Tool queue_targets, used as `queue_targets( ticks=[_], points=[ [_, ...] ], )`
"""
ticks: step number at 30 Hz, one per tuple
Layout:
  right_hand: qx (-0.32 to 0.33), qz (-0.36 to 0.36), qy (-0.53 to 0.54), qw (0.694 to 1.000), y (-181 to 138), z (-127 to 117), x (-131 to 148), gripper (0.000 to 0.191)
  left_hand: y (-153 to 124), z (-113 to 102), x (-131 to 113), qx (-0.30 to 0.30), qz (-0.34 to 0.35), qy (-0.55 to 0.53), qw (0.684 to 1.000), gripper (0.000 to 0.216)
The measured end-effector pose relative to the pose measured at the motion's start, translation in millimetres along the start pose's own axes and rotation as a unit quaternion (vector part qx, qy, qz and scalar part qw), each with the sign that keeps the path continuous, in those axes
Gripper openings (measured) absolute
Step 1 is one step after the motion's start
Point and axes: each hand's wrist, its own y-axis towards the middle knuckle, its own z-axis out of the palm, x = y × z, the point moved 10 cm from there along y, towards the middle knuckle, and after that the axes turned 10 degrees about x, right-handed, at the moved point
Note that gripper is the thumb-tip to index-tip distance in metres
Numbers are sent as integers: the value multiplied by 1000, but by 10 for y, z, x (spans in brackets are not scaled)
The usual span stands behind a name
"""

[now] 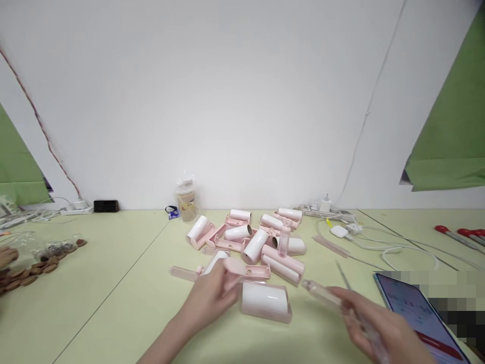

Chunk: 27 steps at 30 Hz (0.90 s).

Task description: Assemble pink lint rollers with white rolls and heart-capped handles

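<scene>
My left hand (212, 293) is closed on a pale pink plastic piece with a rounded end (234, 266), partly hidden by the fingers. Just right of it lies a white lint roller (264, 299) in a pink half-cover. My right hand (373, 321) grips a translucent pink handle (322, 292), its tip pointing left toward that roller. A thin screwdriver-like tool (343, 277) also runs through the right hand, its shaft pointing up and away. Beyond both hands is a pile of white lint rollers (255, 246) with pink covers (257, 272).
A phone (417, 316) lies at the right. Behind it are white cables (394, 247) and a charger (339, 231). A bagged drink cup (187, 202) stands by the wall. At far left, another person's hand (7, 256) is beside brown pieces (32, 273). Red-headed sticks (454, 236) lie far right.
</scene>
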Motion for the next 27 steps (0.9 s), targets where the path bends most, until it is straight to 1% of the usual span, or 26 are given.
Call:
queue_targets(
  ticks=[2, 3, 6, 9, 11, 14, 15, 16, 17, 18, 19, 20, 21, 23, 24, 25, 27],
  points=[
    [46, -40, 4, 998, 79, 271, 206, 38, 297, 143, -296, 19, 86, 131, 987, 24],
    [55, -45, 9, 997, 110, 349, 262, 40, 427, 202, -360, 26, 106, 166, 980, 27],
    [80, -59, 36, 994, 176, 481, 348, 42, 717, 307, -347, 47, 124, 178, 975, 40],
    [95, -67, 85, 990, 209, 517, 364, 33, 814, 320, -296, 44, 142, 156, 976, 58],
    [96, -69, 105, 987, 221, 517, 365, 27, 785, 275, -305, 26, 151, 137, 979, 58],
    [98, -58, 104, 988, 228, 531, 363, 15, 621, 175, -427, -8, 159, 99, 982, 43],
    [105, -53, 104, 988, 230, 546, 369, 11, 541, 173, -509, -2, 170, 76, 983, 38],
    [114, -50, 107, 986, 231, 564, 385, 11, 454, 190, -604, 14, 182, 52, 982, 36],
    [124, -47, 115, 984, 232, 582, 407, 12, 364, 243, -714, 45, 199, 25, 979, 37],
    [132, -47, 127, 982, 235, 593, 437, 15, 273, 341, -821, 96, 212, 16, 972, 44],
    [140, -50, 143, 978, 237, 600, 472, 16, 197, 405, -894, 125, 210, 17, 969, 56],
    [147, -57, 161, 974, 237, 601, 510, 16, 131, 473, -945, 152, 205, 28, 967, 62],
    [150, -65, 177, 970, 237, 591, 542, 16, 78, 530, -969, 174, 196, 40, 964, 62],
    [139, -72, 199, 967, 231, 529, 548, 10, 17, 584, -939, 190, 168, 60, 965, 45],
    [119, -60, 204, 970, 227, 468, 501, 8, 0, 586, -893, 189, 152, 65, 968, 38],
    [94, -34, 202, 974, 218, 401, 416, 16, -15, 571, -838, 180, 137, 69, 972, 33],
    [34, 50, 166, 984, 169, 237, 190, 38, -56, 510, -737, 150, 119, 75, 979, 29]
  ],
)
